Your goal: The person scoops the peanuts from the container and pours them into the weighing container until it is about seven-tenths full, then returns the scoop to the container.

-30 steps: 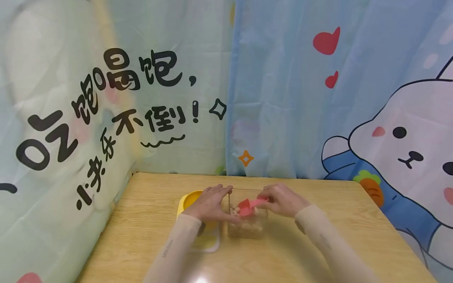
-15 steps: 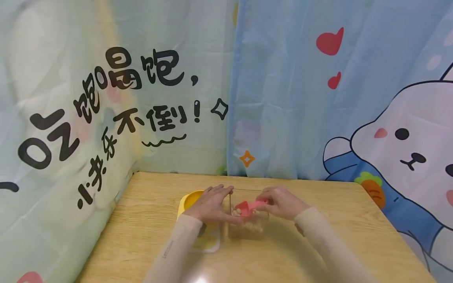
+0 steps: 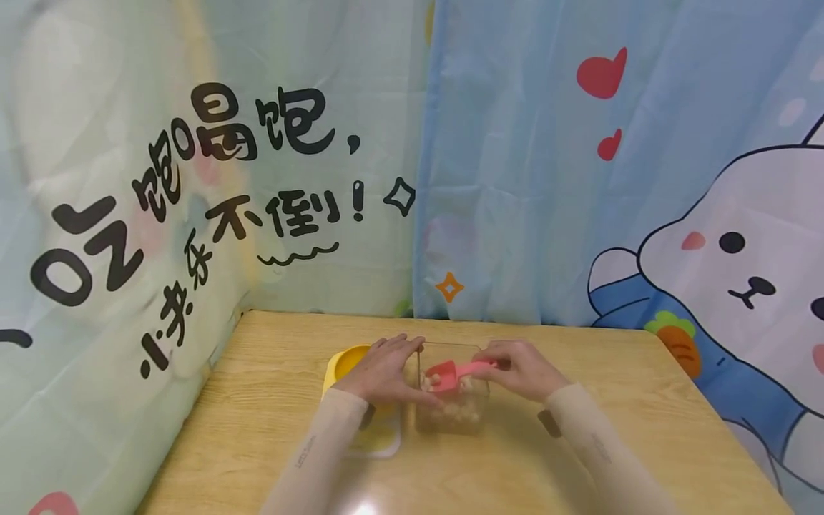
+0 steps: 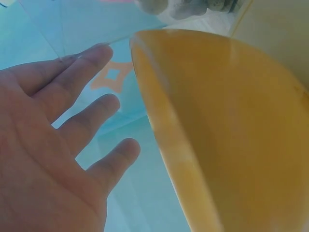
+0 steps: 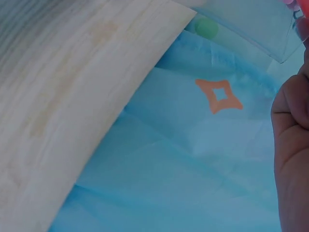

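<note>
In the head view a clear plastic box (image 3: pixel 448 422) stands on the table, part filled with small pale lumps (image 3: pixel 466 411). My right hand (image 3: pixel 520 368) pinches the handle of a pink scoop (image 3: pixel 445 377) over the box's right side. The scoop's bowl lies inside the box among the lumps, some showing at its left edge. My left hand (image 3: pixel 381 372) steadies the box's left side with fingers stretched out, fingertips at the far rim and thumb along the near side. In the left wrist view the left fingers are fairly straight, their tips by the clear wall.
A yellow bowl-like container (image 3: pixel 352 357) with a pale base (image 3: pixel 380 447) stands left of the box, partly hidden under my left hand and forearm. The wooden table (image 3: pixel 579 443) ends at a printed curtain (image 3: pixel 515 179) behind and to the left.
My right hand has shifted slightly right, and the scoop's bowl sits a little higher and flatter in the box. My left hand and the box stay in place.
</note>
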A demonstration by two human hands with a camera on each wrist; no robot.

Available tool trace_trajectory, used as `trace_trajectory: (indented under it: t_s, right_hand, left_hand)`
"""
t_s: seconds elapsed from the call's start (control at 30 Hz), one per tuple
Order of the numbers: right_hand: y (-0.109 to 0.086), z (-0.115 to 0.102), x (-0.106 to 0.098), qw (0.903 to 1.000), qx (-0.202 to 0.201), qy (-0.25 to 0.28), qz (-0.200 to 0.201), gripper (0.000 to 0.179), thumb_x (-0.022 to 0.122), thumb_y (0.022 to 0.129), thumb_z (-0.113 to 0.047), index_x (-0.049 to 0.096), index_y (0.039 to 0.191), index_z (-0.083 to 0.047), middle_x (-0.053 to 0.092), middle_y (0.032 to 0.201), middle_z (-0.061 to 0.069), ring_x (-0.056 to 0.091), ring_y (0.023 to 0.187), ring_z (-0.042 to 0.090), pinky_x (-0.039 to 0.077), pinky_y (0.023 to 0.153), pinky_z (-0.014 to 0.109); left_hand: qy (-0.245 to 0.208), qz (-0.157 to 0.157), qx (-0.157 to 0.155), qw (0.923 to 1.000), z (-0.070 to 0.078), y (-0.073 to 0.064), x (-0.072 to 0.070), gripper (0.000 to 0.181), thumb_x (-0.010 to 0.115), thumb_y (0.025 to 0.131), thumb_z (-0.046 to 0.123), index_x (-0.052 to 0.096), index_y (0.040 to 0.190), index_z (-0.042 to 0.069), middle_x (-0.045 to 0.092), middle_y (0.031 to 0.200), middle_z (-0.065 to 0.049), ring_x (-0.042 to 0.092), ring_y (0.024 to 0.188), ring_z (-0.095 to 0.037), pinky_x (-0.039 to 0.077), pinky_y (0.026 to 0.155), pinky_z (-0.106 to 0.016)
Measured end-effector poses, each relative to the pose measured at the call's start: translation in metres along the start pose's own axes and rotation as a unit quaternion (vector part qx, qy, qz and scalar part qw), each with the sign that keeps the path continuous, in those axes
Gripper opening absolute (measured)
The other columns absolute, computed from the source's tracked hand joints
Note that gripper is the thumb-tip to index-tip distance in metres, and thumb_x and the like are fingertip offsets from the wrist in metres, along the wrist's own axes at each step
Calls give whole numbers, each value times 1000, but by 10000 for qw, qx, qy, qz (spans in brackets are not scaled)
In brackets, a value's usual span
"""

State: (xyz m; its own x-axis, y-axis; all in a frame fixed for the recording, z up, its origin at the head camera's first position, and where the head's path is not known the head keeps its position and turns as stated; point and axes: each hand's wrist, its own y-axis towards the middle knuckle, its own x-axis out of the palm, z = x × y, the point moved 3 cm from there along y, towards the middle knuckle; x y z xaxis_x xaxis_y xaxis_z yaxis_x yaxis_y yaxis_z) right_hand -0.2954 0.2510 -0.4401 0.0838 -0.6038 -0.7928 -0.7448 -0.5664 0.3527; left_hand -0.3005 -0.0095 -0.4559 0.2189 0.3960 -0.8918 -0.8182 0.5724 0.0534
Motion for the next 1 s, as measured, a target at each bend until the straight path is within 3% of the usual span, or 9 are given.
trace_trajectory:
  t_s: [0.3, 0.47, 0.73, 1.0]
  right_hand:
    - [-15, 7, -1, 9966, 413, 516, 491, 19, 80, 89, -21, 80, 106, -15, 72, 94, -8, 62, 78, 8, 57, 68, 23]
    - [-23, 12, 0, 9927, 648, 776, 658, 21, 79, 89, -17, 79, 109, -12, 70, 91, -5, 62, 77, 10, 57, 69, 24]
    - [-39, 18, 8, 9804, 1117, 1321, 945, 19, 75, 93, -14, 78, 111, -12, 74, 104, 2, 64, 87, 12, 56, 73, 25]
    - [-47, 23, 14, 9755, 1360, 1271, 1173, 19, 74, 94, -16, 79, 111, -12, 75, 107, 3, 63, 90, 13, 55, 78, 25]
  left_hand:
    - [-48, -28, -38, 10000, 1, -1, -2, 106, 76, 74, 71, 35, 159, 21, 47, 155, 1, 27, 151, -25, 18, 124, -50]
    - [-65, -47, -74, 9999, 1, -1, -2, 109, 75, 73, 74, 34, 159, 21, 43, 158, -1, 26, 151, -25, 18, 124, -49]
    - [-97, -65, -82, 9999, 2, -3, -3, 108, 76, 74, 71, 33, 160, 21, 42, 158, -2, 26, 152, -25, 17, 124, -48]
    - [-84, -74, -75, 9999, 1, -3, -1, 110, 74, 74, 74, 31, 160, 21, 39, 160, -2, 26, 152, -25, 16, 124, -48]
